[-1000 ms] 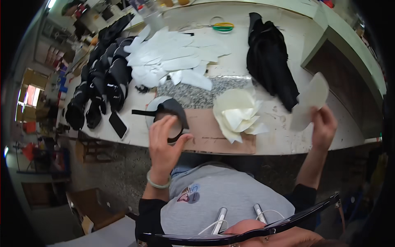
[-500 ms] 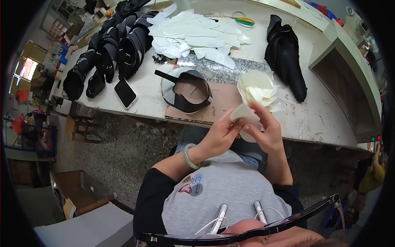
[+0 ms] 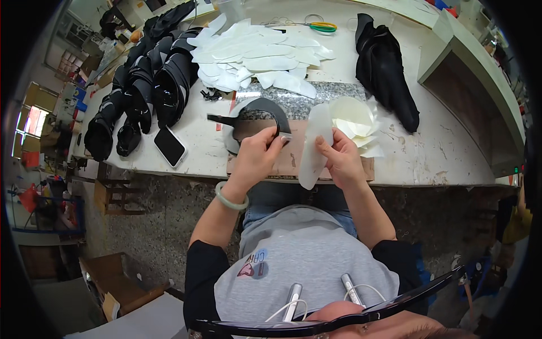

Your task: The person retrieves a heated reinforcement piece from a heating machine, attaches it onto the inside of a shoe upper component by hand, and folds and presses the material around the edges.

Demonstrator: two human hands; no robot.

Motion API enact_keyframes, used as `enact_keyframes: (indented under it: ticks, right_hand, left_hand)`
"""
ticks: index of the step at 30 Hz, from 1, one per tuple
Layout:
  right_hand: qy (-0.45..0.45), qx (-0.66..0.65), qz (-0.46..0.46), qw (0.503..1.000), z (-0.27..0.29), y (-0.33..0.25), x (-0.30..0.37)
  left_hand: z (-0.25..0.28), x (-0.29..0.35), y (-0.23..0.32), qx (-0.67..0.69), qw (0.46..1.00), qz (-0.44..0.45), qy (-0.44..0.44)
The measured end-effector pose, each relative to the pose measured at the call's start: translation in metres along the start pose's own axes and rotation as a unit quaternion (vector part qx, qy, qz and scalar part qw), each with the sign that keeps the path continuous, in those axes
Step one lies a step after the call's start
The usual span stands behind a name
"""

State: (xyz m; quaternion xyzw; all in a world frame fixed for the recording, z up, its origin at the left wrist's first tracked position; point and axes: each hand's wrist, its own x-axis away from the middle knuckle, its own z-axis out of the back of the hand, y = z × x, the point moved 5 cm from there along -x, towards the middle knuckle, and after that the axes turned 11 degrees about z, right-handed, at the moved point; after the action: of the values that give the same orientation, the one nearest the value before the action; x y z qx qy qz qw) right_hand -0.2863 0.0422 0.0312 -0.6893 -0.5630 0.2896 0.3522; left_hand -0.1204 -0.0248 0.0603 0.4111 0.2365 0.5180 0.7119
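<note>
My left hand pinches the near right edge of a black curved shoe upper, which has a grey lining and a strap sticking out to the left. The upper is partly lifted off the brown board. In my right hand is a long, thin white insole-shaped piece, held upright between thumb and fingers. Just beyond that hand lies a stack of cream rounded pieces. A gap separates the white piece from the upper.
A heap of white cut pieces covers the middle back. Stacked black uppers and a phone sit left. Farther off are green-and-yellow-handled scissors, a speckled slab, black fabric and a grey box-like housing.
My hands have come apart. The left moved left and took hold of the shoe upper, raising its edge. The right kept the white piece, now turned upright and fully visible.
</note>
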Motion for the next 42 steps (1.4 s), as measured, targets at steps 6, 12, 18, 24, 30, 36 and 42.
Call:
enact_keyframes:
  ticks: [6,12,18,24,30,36,42]
  right_hand:
    - [-0.032,0.024,0.040,0.998,-0.030,-0.001,-0.013]
    - [-0.052,0.090,0.116,0.988,-0.054,-0.018,-0.013]
    - [-0.059,0.135,0.137,0.980,-0.056,-0.015,-0.015]
    - [-0.054,0.150,0.152,0.975,-0.058,-0.014,-0.013]
    - [-0.058,0.162,0.165,0.971,-0.059,-0.015,-0.012]
    - [-0.061,0.174,0.162,0.969,-0.060,-0.015,-0.011]
    - [-0.065,0.199,0.174,0.962,-0.063,-0.010,-0.009]
  left_hand:
    - [0.011,0.024,0.012,0.328,0.935,0.052,-0.125]
    - [0.017,0.031,0.011,0.389,0.912,0.041,-0.123]
    - [0.015,0.028,0.009,0.391,0.910,0.047,-0.131]
    - [0.016,0.030,0.010,0.390,0.910,0.037,-0.133]
    - [0.015,0.030,0.003,0.380,0.916,0.038,-0.122]
    - [0.016,0.033,0.010,0.366,0.923,0.016,-0.117]
    - [0.013,0.037,0.006,0.361,0.929,0.020,-0.079]
